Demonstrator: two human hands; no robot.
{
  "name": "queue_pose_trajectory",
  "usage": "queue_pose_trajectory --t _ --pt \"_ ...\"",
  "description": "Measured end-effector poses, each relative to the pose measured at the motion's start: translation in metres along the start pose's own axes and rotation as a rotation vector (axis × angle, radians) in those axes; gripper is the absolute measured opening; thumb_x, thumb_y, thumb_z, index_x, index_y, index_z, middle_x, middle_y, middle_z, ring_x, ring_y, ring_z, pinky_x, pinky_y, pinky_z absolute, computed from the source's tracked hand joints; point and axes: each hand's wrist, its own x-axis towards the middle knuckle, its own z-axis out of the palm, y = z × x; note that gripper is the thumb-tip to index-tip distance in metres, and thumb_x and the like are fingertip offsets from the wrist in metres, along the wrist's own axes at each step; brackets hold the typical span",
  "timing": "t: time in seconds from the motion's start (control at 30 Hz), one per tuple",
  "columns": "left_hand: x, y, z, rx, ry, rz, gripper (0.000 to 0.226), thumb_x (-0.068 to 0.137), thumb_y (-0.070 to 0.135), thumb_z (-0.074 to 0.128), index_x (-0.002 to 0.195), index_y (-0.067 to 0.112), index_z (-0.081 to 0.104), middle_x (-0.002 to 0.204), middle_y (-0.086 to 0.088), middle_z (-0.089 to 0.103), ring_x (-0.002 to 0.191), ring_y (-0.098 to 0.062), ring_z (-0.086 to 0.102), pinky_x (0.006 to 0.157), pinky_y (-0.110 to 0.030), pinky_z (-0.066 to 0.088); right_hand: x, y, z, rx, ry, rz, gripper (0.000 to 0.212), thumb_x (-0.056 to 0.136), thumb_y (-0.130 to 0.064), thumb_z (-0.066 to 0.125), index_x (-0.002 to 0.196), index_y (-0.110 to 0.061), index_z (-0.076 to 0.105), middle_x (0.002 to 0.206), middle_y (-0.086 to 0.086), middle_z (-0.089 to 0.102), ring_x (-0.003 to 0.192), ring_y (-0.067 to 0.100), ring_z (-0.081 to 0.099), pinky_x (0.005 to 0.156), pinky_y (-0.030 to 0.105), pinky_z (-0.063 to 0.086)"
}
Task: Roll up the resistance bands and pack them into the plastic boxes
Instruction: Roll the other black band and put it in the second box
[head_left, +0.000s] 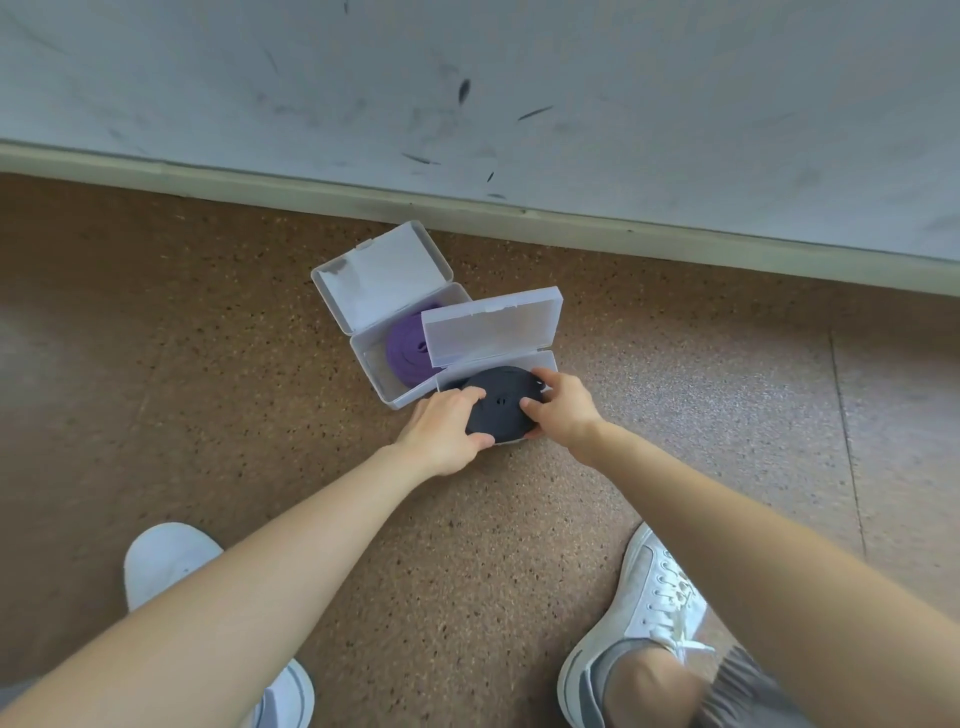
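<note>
Black rolled resistance band (501, 402): lying in nearer clear plastic box (493, 332), lid up; left hand (447, 431) and right hand (558, 405) grip its sides. Purple rolled band (408, 353): second open clear box (384, 280), touching nearer box's left rear.

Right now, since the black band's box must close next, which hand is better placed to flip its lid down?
Probably the right hand: its fingers reach the rolled black band's far edge, just below the clear plastic box's upright lid; the left hand holds the near-left side.

Black band (500, 402), purple band (410, 353); clear boxes (387, 283); brown speckled floor (208, 322); white shoes (654, 587), possibly grey-trimmed.
</note>
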Motion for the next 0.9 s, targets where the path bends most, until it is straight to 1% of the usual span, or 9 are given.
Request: queue_pose_trajectory --t 0.07,0.1,0.13,0.2,0.3,0.37,0.47,0.63,0.9 --pt "0.001 0.000 0.001 -0.006 0.003 -0.012 0.072 0.091 0.037 0.074 0.153 0.022 0.041 0.151 -0.007 0.051 0.134 -0.029 0.052 0.108 -0.044 0.046 0.000 -0.004 0.000 -0.131 -0.024 -0.043 0.043 0.101 -0.011 0.059 0.143 -0.013 0.049 0.131 0.014 0.059 0.111 0.033 0.065 0.066 0.030 0.062" --pt "0.001 -0.001 0.002 -0.009 0.003 -0.015 0.072 0.090 0.036 0.075 0.152 0.022 0.041 0.150 -0.007 0.052 0.134 -0.029 0.052 0.108 -0.044 0.047 0.002 -0.005 -0.001 -0.211 -0.041 -0.071 0.041 0.101 -0.014 0.060 0.141 -0.013 0.049 0.130 0.013 0.059 0.111 0.032 0.065 0.070 0.032 0.063" --pt "0.001 -0.001 0.003 -0.012 0.003 -0.016 0.072 0.090 0.036 0.075 0.152 0.022 0.041 0.149 -0.007 0.052 0.133 -0.029 0.053 0.108 -0.045 0.047 0.003 -0.006 -0.003 -0.284 -0.066 -0.094 0.040 0.100 -0.018 0.063 0.138 -0.013 0.050 0.130 0.011 0.060 0.112 0.030 0.064 0.079 0.037 0.063" --pt "0.002 -0.003 0.003 -0.010 0.000 -0.019 0.073 0.090 0.036 0.075 0.153 0.022 0.040 0.149 -0.007 0.053 0.133 -0.029 0.052 0.108 -0.046 0.048 0.003 -0.008 -0.010 -0.364 -0.145 -0.109 0.050 0.091 -0.026 0.074 0.134 -0.015 0.051 0.128 0.007 0.063 0.113 0.026 0.062 0.096 0.044 0.057" --pt "0.002 -0.005 0.002 -0.009 -0.007 -0.011 0.072 0.091 0.035 0.074 0.153 0.022 0.040 0.150 -0.006 0.051 0.134 -0.028 0.052 0.108 -0.045 0.048 0.003 -0.012 -0.019 -0.447 -0.251 -0.122 0.075 0.072 -0.025 0.091 0.134 -0.018 0.048 0.128 0.002 0.060 0.117 0.022 0.059 0.101 0.044 0.054" --pt "0.002 -0.004 0.001 -0.019 -0.011 -0.003 0.071 0.092 0.034 0.073 0.153 0.022 0.040 0.152 -0.006 0.050 0.136 -0.027 0.052 0.109 -0.045 0.048 0.003 -0.012 -0.019 -0.539 -0.238 -0.172 0.080 0.070 -0.020 0.091 0.136 -0.017 0.045 0.132 0.004 0.058 0.120 0.024 0.056 0.102 0.044 0.053" --pt "0.002 -0.003 0.001 -0.021 -0.011 0.000 0.070 0.094 0.034 0.072 0.154 0.021 0.039 0.152 -0.006 0.050 0.136 -0.028 0.051 0.110 -0.045 0.047 0.006 -0.009 -0.019 -0.560 -0.204 -0.227 0.077 0.075 -0.018 0.088 0.138 -0.017 0.044 0.136 0.007 0.058 0.123 0.028 0.056 0.104 0.045 0.052" --pt "0.005 -0.001 0.005 0.043 0.008 0.001 0.067 0.094 0.036 0.071 0.152 0.020 0.042 0.147 -0.008 0.054 0.132 -0.030 0.054 0.107 -0.046 0.048 0.008 -0.008 -0.016 -0.614 -0.169 -0.223 0.078 0.073 -0.018 0.089 0.137 -0.015 0.044 0.135 0.010 0.059 0.124 0.032 0.056 0.103 0.050 0.051" --pt "0.008 0.006 0.011 0.249 0.041 0.025 0.055 0.092 0.039 0.071 0.135 0.013 0.050 0.123 -0.016 0.063 0.109 -0.039 0.063 0.085 -0.049 0.056 0.012 -0.017 -0.015 -0.608 -0.180 -0.132 0.071 0.071 -0.009 0.085 0.132 -0.011 0.049 0.127 0.011 0.060 0.117 0.031 0.059 0.095 0.045 0.056"
